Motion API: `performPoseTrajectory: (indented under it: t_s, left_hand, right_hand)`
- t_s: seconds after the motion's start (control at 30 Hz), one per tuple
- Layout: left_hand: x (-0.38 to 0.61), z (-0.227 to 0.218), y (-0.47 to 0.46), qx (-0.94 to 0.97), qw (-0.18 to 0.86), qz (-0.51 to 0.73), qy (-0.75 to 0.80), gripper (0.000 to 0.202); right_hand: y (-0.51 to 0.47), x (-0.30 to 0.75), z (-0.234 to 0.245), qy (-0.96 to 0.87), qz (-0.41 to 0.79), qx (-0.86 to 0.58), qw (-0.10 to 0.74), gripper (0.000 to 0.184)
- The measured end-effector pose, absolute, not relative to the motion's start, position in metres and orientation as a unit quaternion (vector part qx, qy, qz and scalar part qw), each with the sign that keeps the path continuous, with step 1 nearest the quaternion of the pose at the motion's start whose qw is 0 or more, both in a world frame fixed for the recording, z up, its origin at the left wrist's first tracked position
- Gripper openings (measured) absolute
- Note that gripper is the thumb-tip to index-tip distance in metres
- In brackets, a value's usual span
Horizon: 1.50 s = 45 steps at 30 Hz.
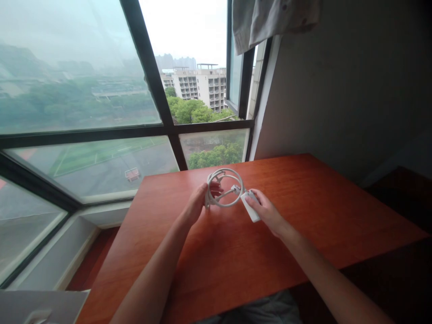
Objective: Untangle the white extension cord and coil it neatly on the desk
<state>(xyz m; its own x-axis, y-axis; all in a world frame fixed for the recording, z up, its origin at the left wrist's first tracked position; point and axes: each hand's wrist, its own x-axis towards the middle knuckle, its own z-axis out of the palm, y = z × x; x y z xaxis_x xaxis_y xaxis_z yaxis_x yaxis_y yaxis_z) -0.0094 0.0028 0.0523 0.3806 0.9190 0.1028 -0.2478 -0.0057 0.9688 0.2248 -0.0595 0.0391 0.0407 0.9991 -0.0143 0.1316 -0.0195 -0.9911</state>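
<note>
A white cable (225, 206) is wound in loose loops above the wooden table. My left hand (198, 200) grips the left side of these loops, its fingers partly hidden behind them. In my right hand (265, 207) is a white power strip (251, 210), held at a tilt with the thumb across its upper face. A small white plug (235, 188) hangs within the coil, between both hands. The strip's far side is covered by my right fingers.
The reddish-brown table (320, 202) spans the view, its far edge near a dark-framed window (175, 130). A grey wall (330, 90) rises at the right. Cloth (270, 22) hangs at the top. At the lower left is a pale surface (60, 301).
</note>
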Motion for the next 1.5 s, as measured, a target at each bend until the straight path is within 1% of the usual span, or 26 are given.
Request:
performPoseTrajectory:
  t_s: [0.13, 0.23, 0.4, 0.47, 0.57, 0.67, 0.83, 1.0, 1.07, 1.2, 1.3, 1.37, 1.43, 1.5]
  left_hand:
    - [-0.005, 0.059, -0.002, 0.564, 0.606, 0.435, 0.354, 0.044]
    - [-0.004, 0.062, -0.004, 0.573, 0.600, 0.402, 0.387, 0.049]
    - [-0.011, 0.065, -0.005, 0.614, 0.573, 0.369, 0.398, 0.039]
    - [-0.014, 0.067, -0.006, 0.626, 0.583, 0.339, 0.391, 0.037]
    - [-0.017, 0.068, -0.007, 0.627, 0.633, 0.258, 0.374, 0.041]
    - [-0.018, 0.066, -0.005, 0.606, 0.674, 0.226, 0.356, 0.047]
    - [-0.026, 0.061, 0.001, 0.569, 0.687, 0.304, 0.334, 0.040]
    - [-0.032, 0.059, 0.002, 0.511, 0.737, 0.359, 0.259, 0.055]
    - [-0.030, 0.059, 0.001, 0.508, 0.741, 0.366, 0.242, 0.058]
    - [-0.026, 0.059, -0.001, 0.540, 0.726, 0.342, 0.257, 0.059]
    - [-0.024, 0.061, -0.003, 0.558, 0.710, 0.330, 0.275, 0.055]
    - [-0.023, 0.061, -0.005, 0.564, 0.705, 0.329, 0.276, 0.056]
    - [-0.022, 0.062, -0.006, 0.570, 0.704, 0.321, 0.277, 0.061]
    - [-0.022, 0.064, -0.007, 0.578, 0.699, 0.310, 0.285, 0.066]
  right_hand:
    - [-0.058, 0.222, 0.033, -0.540, 0.409, -0.559, 0.478, 0.050]
    - [-0.057, 0.226, 0.029, -0.552, 0.383, -0.572, 0.471, 0.052]
    - [-0.059, 0.235, 0.020, -0.566, 0.362, -0.582, 0.458, 0.052]
    - [-0.060, 0.237, 0.017, -0.567, 0.363, -0.582, 0.455, 0.051]
    - [-0.062, 0.239, 0.015, -0.560, 0.377, -0.580, 0.456, 0.052]
    - [-0.064, 0.238, 0.017, -0.544, 0.400, -0.571, 0.467, 0.052]
    - [-0.066, 0.239, 0.022, -0.467, 0.479, -0.548, 0.502, 0.047]
    - [-0.067, 0.238, 0.024, -0.302, 0.628, -0.510, 0.504, 0.038]
    - [-0.068, 0.232, 0.025, -0.257, 0.654, -0.492, 0.514, 0.035]
    - [-0.071, 0.212, 0.033, -0.260, 0.636, -0.489, 0.537, 0.038]
    - [-0.072, 0.201, 0.039, -0.290, 0.611, -0.521, 0.520, 0.048]
    - [-0.070, 0.198, 0.038, -0.324, 0.578, -0.541, 0.518, 0.053]
    - [-0.064, 0.196, 0.032, -0.354, 0.524, -0.551, 0.545, 0.053]
    - [-0.057, 0.194, 0.024, -0.363, 0.469, -0.559, 0.579, 0.050]
